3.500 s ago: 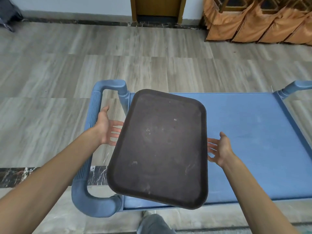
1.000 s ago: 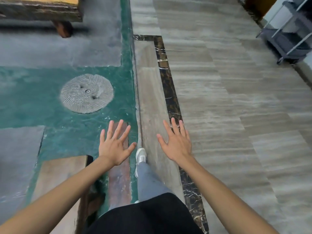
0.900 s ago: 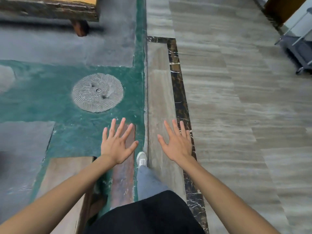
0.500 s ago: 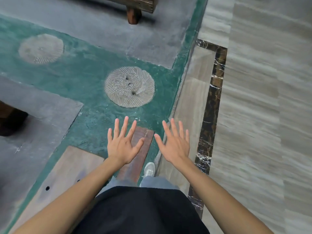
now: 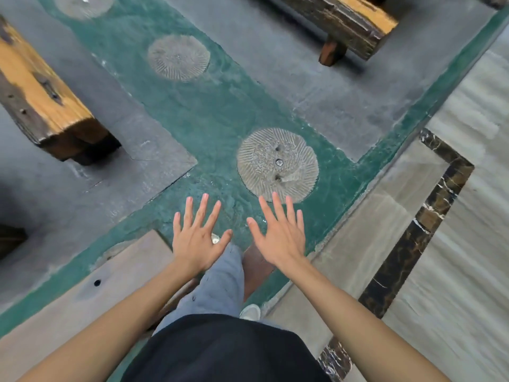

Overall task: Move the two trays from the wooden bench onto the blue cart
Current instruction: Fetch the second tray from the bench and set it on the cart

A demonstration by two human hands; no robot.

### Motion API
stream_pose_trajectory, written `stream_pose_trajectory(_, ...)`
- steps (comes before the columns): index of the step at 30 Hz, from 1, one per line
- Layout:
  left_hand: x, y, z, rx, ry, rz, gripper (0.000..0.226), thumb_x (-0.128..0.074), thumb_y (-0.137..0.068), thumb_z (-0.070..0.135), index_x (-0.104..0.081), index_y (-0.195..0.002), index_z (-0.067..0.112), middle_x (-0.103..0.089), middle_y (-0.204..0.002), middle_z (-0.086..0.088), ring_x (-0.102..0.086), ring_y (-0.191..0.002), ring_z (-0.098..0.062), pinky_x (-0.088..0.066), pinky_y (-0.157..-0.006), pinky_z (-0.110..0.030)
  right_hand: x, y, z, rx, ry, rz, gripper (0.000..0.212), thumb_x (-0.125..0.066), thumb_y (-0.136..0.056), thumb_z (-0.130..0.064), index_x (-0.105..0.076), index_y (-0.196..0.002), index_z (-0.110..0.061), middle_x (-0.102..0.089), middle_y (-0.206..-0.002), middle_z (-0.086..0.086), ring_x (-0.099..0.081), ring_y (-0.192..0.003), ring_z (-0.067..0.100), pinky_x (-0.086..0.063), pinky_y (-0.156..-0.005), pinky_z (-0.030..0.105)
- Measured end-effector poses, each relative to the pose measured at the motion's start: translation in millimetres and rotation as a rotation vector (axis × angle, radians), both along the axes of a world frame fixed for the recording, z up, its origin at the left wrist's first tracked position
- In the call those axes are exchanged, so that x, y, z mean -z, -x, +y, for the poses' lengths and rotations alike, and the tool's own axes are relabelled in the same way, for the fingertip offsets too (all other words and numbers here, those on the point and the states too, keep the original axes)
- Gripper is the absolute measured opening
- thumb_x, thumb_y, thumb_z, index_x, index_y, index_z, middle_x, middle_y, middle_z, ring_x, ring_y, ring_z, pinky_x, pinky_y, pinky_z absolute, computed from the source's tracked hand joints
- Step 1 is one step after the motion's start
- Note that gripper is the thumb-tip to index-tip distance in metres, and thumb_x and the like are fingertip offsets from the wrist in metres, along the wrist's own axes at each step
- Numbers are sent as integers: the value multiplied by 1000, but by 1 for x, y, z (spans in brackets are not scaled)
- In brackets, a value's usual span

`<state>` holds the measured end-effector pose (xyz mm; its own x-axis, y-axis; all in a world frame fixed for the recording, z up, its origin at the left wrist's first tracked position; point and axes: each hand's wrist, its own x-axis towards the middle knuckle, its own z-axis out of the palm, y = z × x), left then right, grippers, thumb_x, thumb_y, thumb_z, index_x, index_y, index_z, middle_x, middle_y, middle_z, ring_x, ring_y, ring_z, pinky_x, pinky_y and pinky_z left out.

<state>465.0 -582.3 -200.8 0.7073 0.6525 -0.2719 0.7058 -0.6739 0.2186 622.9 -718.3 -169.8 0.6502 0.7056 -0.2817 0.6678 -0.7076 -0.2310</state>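
My left hand (image 5: 197,238) and my right hand (image 5: 281,234) are held out side by side in front of me, palms down, fingers spread, with nothing in them. A wooden bench (image 5: 41,97) with a yellowish top lies at the left. Part of a second wooden bench (image 5: 349,20) shows at the top right. No tray and no blue cart are in view. My hands are well short of both benches.
The floor is green with round grey stone discs (image 5: 277,164), flanked by dark grey slabs (image 5: 289,64). A dark marble border strip (image 5: 418,232) and pale wood-look tiles lie to the right. My leg and shoe (image 5: 250,312) are below the hands.
3.5 s ago my hands were at a dark tray on the blue cart. Since then the view has swung away across the floor to the left, and two wooden benches have come into sight.
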Motion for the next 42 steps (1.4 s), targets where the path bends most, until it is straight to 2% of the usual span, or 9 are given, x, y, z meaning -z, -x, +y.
stream_pose_trajectory(7, 1, -28, 122, -196, -12, -4, 81, -11, -88, 77, -7, -159, 38, 8, -169, 5, 19, -153, -27, 1, -122, -56, -5, -42, 160, -209, 51, 23, 72, -13, -96, -72, -11, -161, -39, 3, -170, -5, 13, -155, 23, 4, -124, 50)
stream_pose_trajectory(11, -2, -11, 172, -342, -22, -39, 80, -16, -89, 75, -14, -159, 37, 2, -169, 5, 10, -155, -29, -3, -122, -57, -8, -43, 253, -366, 69, 26, 68, -15, -99, -67, -11, -161, -39, 1, -171, -5, 11, -155, 23, 3, -124, 49)
stream_pose_trajectory(14, -5, 10, 203, -469, -22, -4, 83, -11, -87, 76, -13, -159, 37, 3, -169, 4, 10, -155, -29, -2, -122, -55, -11, -30, 314, -489, 55, 33, 67, -18, -100, -65, -12, -161, -38, 0, -171, -5, 10, -155, 23, 3, -124, 49)
stream_pose_trajectory(19, -13, 47, 239, -706, -33, -8, 84, -7, -85, 77, -7, -159, 38, 9, -168, 5, 17, -154, -29, 1, -122, -54, -22, 9, 389, -701, 48, 36, 66, -19, -100, -65, -10, -160, -40, 1, -170, -7, 11, -155, 22, 3, -124, 48)
stream_pose_trajectory(28, -19, 116, 297, -1058, -59, 12, 82, -15, -87, 77, -8, -159, 38, 9, -169, 4, 16, -154, -28, 0, -122, -55, -24, 103, 515, -1117, 24, 58, 64, -20, -101, -62, -10, -160, -41, 0, -170, -7, 10, -155, 21, 2, -124, 48)
stream_pose_trajectory(34, -7, 172, 368, -1325, -107, 49, 84, -15, -86, 77, -13, -159, 37, 6, -168, 5, 10, -155, -28, 0, -121, -54, -9, 175, 630, -1393, 19, 70, 66, -20, -100, -64, -10, -161, -39, 0, -170, -7, 11, -155, 20, 2, -124, 47)
stream_pose_trajectory(37, -9, 194, 403, -1475, -79, 79, 85, -11, -84, 78, -7, -159, 39, 11, -168, 6, 14, -155, -27, 0, -122, -54, -7, 209, 686, -1529, 35, 46, 66, -21, -101, -63, -12, -161, -38, -1, -171, -5, 8, -156, 23, 0, -124, 48)
stream_pose_trajectory(42, -17, 240, 444, -1684, -89, 67, 81, -21, -89, 75, -8, -159, 38, 10, -169, 6, 15, -154, -27, -2, -122, -56, -11, 273, 752, -1791, -6, 33, 68, -18, -99, -67, -11, -161, -39, -1, -170, -4, 9, -156, 24, -2, -124, 49)
